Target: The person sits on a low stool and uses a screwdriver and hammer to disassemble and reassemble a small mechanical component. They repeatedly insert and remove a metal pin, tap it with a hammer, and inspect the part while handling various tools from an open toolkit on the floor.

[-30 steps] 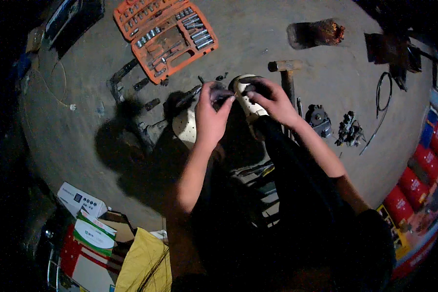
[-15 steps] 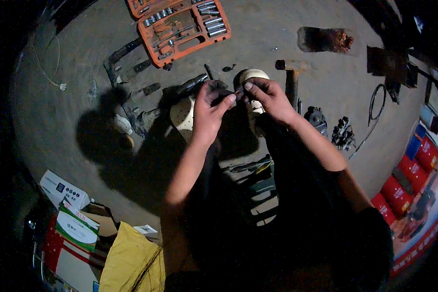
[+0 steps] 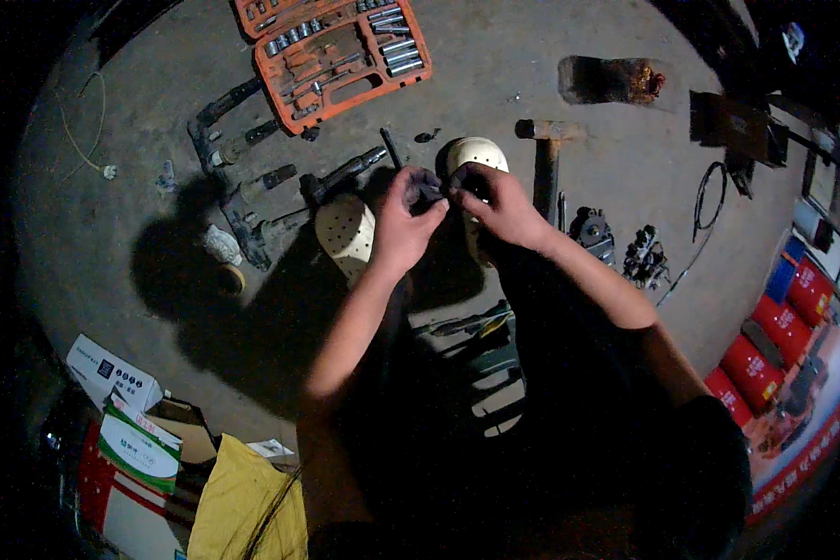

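My left hand (image 3: 411, 215) and my right hand (image 3: 506, 207) meet in front of me, above the cream clogs on my feet. Fingers and thumb are closed in a pinch on each side, the tips nearly touching. Whatever they hold is small and dark, lost among the blackened fingers, so its kind does not show. Below and beside the left hand is the left clog (image 3: 343, 229), dotted with holes. The right clog (image 3: 477, 152) sits partly behind the right hand. A dark slim rod (image 3: 391, 147) lies on the floor just beyond my left fingers.
An orange socket set case (image 3: 341, 79) lies unfolded at the far side. Right of my feet are a hammer (image 3: 548, 140) and dark metal parts (image 3: 644, 257). Pipe-like metal pieces (image 3: 224, 173) lie left. Boxes (image 3: 140, 443) and a yellow sack (image 3: 250, 499) stand near left.
Both hands stay together at nearly the same place, while the fingers have shifted and the right ones curl more. The whole view has moved slightly, so the floor things appear further left.
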Tool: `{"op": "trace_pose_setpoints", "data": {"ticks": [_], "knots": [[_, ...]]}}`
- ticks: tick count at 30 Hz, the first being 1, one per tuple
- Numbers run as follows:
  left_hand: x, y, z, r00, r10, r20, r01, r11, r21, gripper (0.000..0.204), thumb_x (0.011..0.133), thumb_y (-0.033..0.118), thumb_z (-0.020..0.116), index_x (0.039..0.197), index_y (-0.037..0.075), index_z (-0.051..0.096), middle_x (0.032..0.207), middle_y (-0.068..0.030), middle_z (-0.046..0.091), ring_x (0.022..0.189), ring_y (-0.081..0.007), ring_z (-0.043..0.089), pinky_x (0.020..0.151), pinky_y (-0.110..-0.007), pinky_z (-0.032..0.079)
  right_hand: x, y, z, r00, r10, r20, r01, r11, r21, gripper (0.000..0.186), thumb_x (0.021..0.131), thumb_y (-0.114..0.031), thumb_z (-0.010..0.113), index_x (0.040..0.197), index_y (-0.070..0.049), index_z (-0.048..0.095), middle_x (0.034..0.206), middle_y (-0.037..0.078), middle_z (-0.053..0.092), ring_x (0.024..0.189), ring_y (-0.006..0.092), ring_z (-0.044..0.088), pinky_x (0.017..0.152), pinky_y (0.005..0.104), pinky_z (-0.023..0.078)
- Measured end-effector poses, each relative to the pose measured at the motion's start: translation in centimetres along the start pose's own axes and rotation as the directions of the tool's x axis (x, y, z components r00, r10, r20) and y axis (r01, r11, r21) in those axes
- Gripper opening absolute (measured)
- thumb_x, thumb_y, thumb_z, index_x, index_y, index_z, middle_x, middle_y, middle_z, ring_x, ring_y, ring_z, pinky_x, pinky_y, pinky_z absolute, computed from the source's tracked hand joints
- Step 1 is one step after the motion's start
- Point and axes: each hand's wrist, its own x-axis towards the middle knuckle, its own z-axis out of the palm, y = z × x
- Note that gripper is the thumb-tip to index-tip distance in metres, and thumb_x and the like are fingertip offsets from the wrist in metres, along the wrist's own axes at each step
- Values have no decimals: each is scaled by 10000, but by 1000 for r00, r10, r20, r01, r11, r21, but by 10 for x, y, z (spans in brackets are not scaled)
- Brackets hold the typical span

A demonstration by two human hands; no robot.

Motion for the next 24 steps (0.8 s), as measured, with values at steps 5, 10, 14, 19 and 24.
{"op": "trace_pose_setpoints", "data": {"ticks": [5,10,14,19,24], "knots": [[1,18,6,1000,-13,-3,13,944,330,378,723,68,648,1063,25,490,926,-112,627,889,-222,622,791,-339,470,-3,-2,2,998,-50,41,60,954,-294,356,746,-152,650,1017,39,521,957,257,578,888,428,554,764,443,464],[-1,3,10,996,85,-9,-77,942,326,551,768,104,676,1234,24,393,1062,-156,586,974,-252,588,836,-358,456,-1,1,-11,984,-148,-98,106,933,-345,231,780,-95,620,973,0,534,833,212,585,766,376,577,666,394,473],[-3,-37,-16,994,-15,-111,28,993,116,602,793,120,673,1279,-12,343,1165,-187,508,1033,-268,539,892,-354,431,1,36,-80,802,-184,-569,17,958,-287,157,810,-115,595,903,10,572,795,199,606,681,321,593,619,384,459],[-18,-61,-44,964,105,-245,24,882,471,429,838,143,592,1215,5,440,1114,-214,542,1000,-311,561,845,-368,443,-6,71,-214,295,-343,-892,-49,926,-373,180,859,-156,588,897,20,592,779,131,628,639,195,559,611,310,453],[-29,-86,-56,968,142,-207,27,761,648,393,830,179,585,1186,59,472,1021,-191,590,927,-333,588,767,-389,467,9,95,-247,164,-262,-951,-284,911,-300,194,829,-189,615,885,-4,629,801,125,624,709,239,572,661,339,449]]}}
